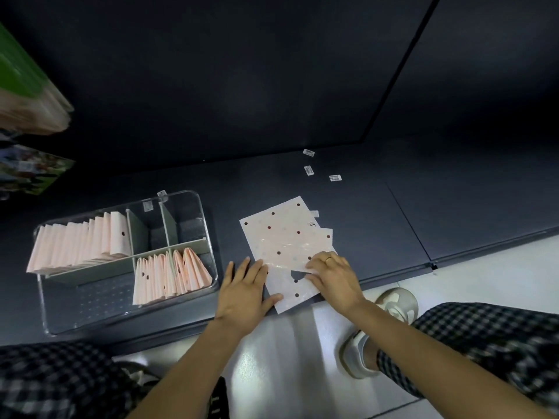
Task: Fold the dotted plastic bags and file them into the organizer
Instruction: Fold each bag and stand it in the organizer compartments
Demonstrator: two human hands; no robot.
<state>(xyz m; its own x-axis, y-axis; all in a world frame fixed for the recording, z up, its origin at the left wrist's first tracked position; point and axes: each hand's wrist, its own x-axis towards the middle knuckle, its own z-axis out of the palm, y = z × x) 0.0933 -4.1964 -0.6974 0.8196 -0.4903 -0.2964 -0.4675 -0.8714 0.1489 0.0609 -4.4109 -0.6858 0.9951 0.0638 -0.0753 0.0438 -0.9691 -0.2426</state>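
Note:
A pale pink plastic bag with dark dots (pixel 281 237) lies flat on the dark shelf, on top of a few more of its kind. My left hand (pixel 245 294) rests flat at the bag's near left corner, thumb on its edge. My right hand (pixel 329 273), a ring on one finger, presses on the bag's near right part beside the cut-out handle hole (pixel 298 275). To the left stands a clear organizer (pixel 208 225) with grey dividers. Its compartments hold rows of folded dotted bags (pixel 81 243), and more folded bags (pixel 169 273) stand in the front row.
Small white label stickers (pixel 308 170) lie on the shelf behind the bags. Stacked packages (pixel 27 95) fill the upper left. The shelf edge runs just under my wrists; below it are a light floor, my checked trousers and a pale shoe (pixel 396 303).

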